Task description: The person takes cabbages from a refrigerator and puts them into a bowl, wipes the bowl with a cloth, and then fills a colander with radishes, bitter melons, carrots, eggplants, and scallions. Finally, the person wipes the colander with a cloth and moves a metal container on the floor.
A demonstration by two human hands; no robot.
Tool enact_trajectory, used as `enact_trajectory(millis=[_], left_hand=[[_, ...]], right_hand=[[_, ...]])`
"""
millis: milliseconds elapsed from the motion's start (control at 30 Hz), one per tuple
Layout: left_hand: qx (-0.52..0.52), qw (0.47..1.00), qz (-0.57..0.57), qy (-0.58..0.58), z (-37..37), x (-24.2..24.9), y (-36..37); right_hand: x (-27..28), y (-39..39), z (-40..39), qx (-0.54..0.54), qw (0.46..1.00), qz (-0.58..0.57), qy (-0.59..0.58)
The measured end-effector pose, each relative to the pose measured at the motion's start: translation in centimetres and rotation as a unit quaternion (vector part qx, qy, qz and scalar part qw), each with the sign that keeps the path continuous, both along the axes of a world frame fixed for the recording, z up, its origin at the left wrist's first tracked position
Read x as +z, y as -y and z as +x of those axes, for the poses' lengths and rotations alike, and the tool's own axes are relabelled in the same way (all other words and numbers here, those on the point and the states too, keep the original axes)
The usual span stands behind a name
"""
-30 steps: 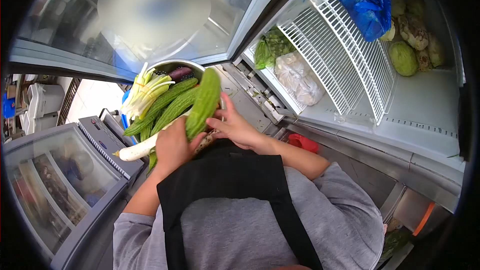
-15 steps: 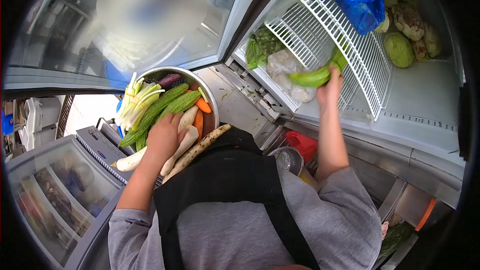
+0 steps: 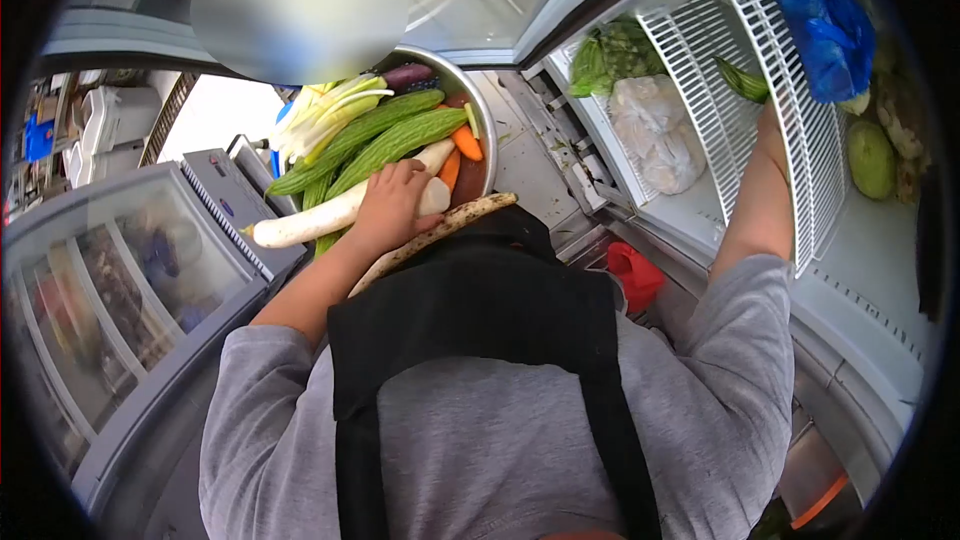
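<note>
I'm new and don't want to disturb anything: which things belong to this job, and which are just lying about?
Part of the job, it seems:
- white radish under the left hand
- metal bowl of vegetables
- green gourd by the right forearm

Apparently just lying about:
- blue bag
- clear bag
- red object

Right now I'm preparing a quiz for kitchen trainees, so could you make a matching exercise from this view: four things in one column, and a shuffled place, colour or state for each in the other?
1. Left hand
2. Eggplant
3. Carrots
4. Blue bag

A. Orange
B. Inside the open fridge
C. Lying over a white radish
D. Purple

Right pairs: 1-C, 2-D, 3-A, 4-B.
</note>
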State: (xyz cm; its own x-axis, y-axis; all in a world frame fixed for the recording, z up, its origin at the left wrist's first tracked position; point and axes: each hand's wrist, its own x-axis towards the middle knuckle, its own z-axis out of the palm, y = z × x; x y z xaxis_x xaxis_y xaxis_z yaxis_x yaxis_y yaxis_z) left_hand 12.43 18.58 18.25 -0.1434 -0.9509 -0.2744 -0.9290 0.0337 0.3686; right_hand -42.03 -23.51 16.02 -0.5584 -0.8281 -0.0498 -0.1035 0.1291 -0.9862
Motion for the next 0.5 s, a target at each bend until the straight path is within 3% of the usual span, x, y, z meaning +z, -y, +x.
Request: enact_trajectory(millis=[100,167,233,267,300,333,367,400,467,500], left_hand=[[-0.002,0.992,-0.037,-0.124,-0.3,-0.4,-0.4],[0.024,0.986,-0.01,-0.166,-0.5,0.5,-0.3],[0.042,0.979,0.031,-0.199,-0.5,2.1,0.7],[0.04,0.979,0.028,-0.2,-0.6,2.6,1.1],[0.091,0.957,-0.025,-0.272,-0.9,3.0,1.4],[0.139,0.925,-0.077,-0.345,-1.4,3.5,1.9],[0.145,0.906,-0.149,-0.368,-1.9,4.4,2.5],[0.171,0.888,-0.21,-0.371,-2.4,5.3,3.3],[0.296,0.721,-0.14,-0.611,-4.7,8.2,4.8],[0.289,0.698,-0.132,-0.642,-5.5,8.8,5.4]], right_hand=[[1.0,-2.2,3.5,-0.09,0.966,-0.024,-0.241],[3.3,-6.9,9.8,-0.14,0.905,-0.156,-0.371],[4.4,-13.2,17.0,-0.034,0.899,-0.216,-0.38],[4.5,-16.9,21.7,0.064,0.905,-0.289,-0.306],[1.8,-21.0,23.7,0.203,0.945,-0.179,-0.186],[2.0,-24.5,26.7,0.371,0.92,-0.096,-0.084],[2.7,-27.8,29.3,0.519,0.854,-0.007,0.021],[4.2,-29.7,30.8,0.585,0.808,0.013,0.075],[7.3,-33.6,33.8,0.695,0.694,0.078,0.172],[8.3,-33.6,34.1,0.665,0.733,0.072,0.123]])
